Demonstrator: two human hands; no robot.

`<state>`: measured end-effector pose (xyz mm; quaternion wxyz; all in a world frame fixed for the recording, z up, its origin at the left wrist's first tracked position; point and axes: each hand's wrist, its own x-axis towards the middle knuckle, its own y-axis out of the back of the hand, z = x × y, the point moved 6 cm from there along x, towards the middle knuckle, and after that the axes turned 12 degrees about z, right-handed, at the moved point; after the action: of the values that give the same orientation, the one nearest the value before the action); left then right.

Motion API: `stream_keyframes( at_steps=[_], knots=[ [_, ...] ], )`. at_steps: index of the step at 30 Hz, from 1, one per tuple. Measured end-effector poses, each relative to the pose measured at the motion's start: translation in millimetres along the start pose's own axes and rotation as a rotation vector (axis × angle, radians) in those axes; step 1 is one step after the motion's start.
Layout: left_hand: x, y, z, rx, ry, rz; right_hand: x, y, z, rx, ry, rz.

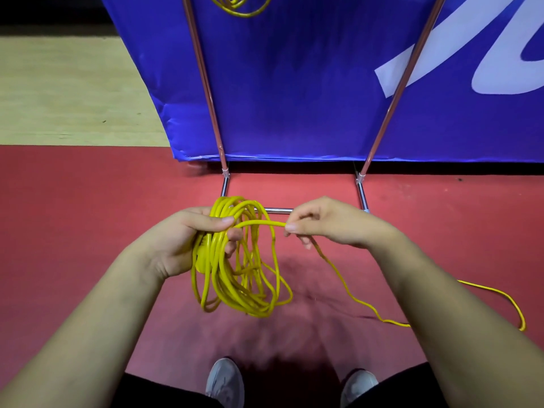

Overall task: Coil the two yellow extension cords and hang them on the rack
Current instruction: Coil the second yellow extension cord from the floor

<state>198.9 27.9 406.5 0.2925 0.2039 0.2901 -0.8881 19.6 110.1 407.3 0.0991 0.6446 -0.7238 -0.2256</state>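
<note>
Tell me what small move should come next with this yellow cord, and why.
Probably swing the right hand over to lay its pinched strand onto the coil gripped by the left hand: a loose tail of cord trails on the red floor, uncoiled.

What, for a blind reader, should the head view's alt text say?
A left hand grips a coiled yellow extension cord while the right hand pinches its loose strand, trailing over red floor; another yellow coil shows at top.
</note>
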Motion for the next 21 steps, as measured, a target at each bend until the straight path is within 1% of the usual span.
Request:
stream_keyframes(
  at_steps=[2, 4, 6, 8, 11, 13, 15, 18, 19, 21],
  knots=[
    [1, -2, -2, 0.04, 0.009, 0.003, 0, 2, 10, 0.06, -0.039, 0.04],
    [3, 0, -5, 0.102, 0.019, 0.033, 1, 1, 9, 0.055, -0.027, 0.092],
    [5, 2, -8, 0.136, 0.027, 0.058, 2, 0, 0, 0.009, 0.026, 0.122],
    [5, 0, -10, 0.156, 0.025, 0.048, 2, -3, -18, -0.013, 0.106, 0.139],
    [4, -9, -14, 0.197, 0.01, -0.021, 2, -15, -39, -0.046, 0.213, 0.18],
    [1, -13, -14, 0.194, -0.004, -0.065, 3, -15, -41, -0.099, 0.252, 0.212],
    [0, -11, -12, 0.181, -0.013, -0.06, 5, -3, -34, -0.132, 0.254, 0.264],
    [0, -12, -9, 0.18, -0.024, -0.054, 7, 14, -16, -0.089, 0.196, 0.354],
    [2, -12, -8, 0.166, -0.021, -0.052, 8, 14, -11, -0.073, 0.179, 0.351],
    [6, -10, -8, 0.117, -0.021, -0.029, 10, 10, -1, -0.044, 0.145, 0.29]
  ],
)
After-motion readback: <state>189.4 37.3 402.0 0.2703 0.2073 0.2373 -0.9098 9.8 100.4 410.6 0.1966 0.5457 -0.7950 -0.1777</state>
